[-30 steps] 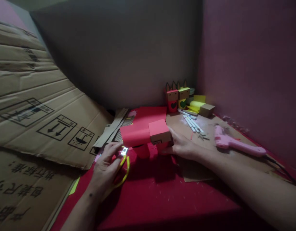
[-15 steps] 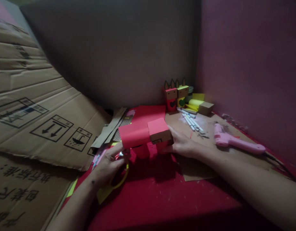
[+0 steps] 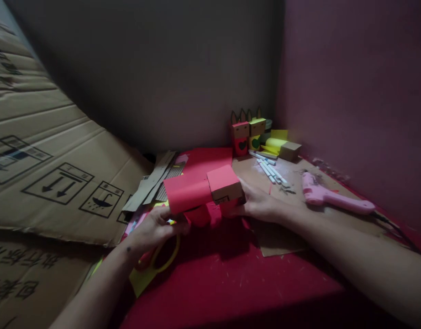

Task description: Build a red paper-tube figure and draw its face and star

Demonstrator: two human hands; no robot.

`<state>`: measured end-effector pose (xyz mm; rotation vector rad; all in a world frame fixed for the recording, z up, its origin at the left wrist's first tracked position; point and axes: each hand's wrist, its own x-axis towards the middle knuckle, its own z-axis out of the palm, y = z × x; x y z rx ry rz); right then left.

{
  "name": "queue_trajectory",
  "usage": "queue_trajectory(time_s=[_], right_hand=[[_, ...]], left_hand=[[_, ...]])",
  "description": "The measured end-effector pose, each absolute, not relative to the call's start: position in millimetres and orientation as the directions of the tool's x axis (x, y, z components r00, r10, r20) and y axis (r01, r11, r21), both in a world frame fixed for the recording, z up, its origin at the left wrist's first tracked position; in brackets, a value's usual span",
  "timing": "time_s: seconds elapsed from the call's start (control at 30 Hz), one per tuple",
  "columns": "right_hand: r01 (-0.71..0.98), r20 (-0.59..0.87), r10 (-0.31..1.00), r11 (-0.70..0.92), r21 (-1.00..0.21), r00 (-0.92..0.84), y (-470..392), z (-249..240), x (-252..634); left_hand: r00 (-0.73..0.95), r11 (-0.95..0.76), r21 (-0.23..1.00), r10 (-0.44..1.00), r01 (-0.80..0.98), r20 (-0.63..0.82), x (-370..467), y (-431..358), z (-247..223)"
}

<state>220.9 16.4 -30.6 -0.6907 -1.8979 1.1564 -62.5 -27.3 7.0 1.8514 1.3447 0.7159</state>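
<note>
A red paper craft figure is held between my hands above the red table. Its right end is a small cardboard box with a red paper top and a bare brown side. Rounded red paper parts hang below it. My left hand is closed at the left end of the figure, thumb under the edge. At the box end, my right hand is wrapped round the figure, with some fingers hidden behind it. Yellow-handled scissors lie under my left hand, partly covered by it.
Large printed cardboard stands at the left. Cardboard strips lie beyond my left hand. At the back are two eared paper figures, red and yellow, and several markers. A pink glue gun with its cord lies right.
My left hand has shifted slightly left and down, its thumb now stretched along the figure's lower edge. More of the scissors shows beneath it. The whole view has shifted slightly.
</note>
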Motion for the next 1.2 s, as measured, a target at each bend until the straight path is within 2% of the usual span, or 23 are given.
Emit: queue_trajectory(time_s=[0.1, 0.37, 0.5, 0.77, 0.9, 1.2], right_hand=[[0.045, 0.339, 0.774, 0.426, -0.903, -0.535, 16, -29, 220], [0.064, 0.334, 0.789, 0.424, -0.903, -0.516, 16, -32, 220], [0.07, 0.324, 0.794, 0.415, -0.907, -0.515, 17, -34, 220], [0.075, 0.312, 0.796, 0.406, -0.911, -0.518, 16, -32, 220], [0.087, 0.319, 0.786, 0.425, -0.901, -0.53, 16, -31, 221], [0.087, 0.324, 0.788, 0.428, -0.9, -0.523, 16, -33, 221]], left_hand=[[0.283, -0.17, 0.84, 0.959, 0.515, 0.02, -59, -26, 6], [0.332, -0.265, 0.832, 0.937, 0.486, 0.105, -59, -26, 2], [0.279, -0.266, 0.813, 0.951, 0.518, 0.134, -57, -30, -2], [0.301, -0.209, 0.831, 0.952, 0.515, 0.053, -54, -30, 3], [0.348, -0.205, 0.809, 0.938, 0.551, 0.001, -55, -27, 7], [0.392, -0.32, 0.701, 0.918, 0.637, 0.062, -54, -25, 7]])
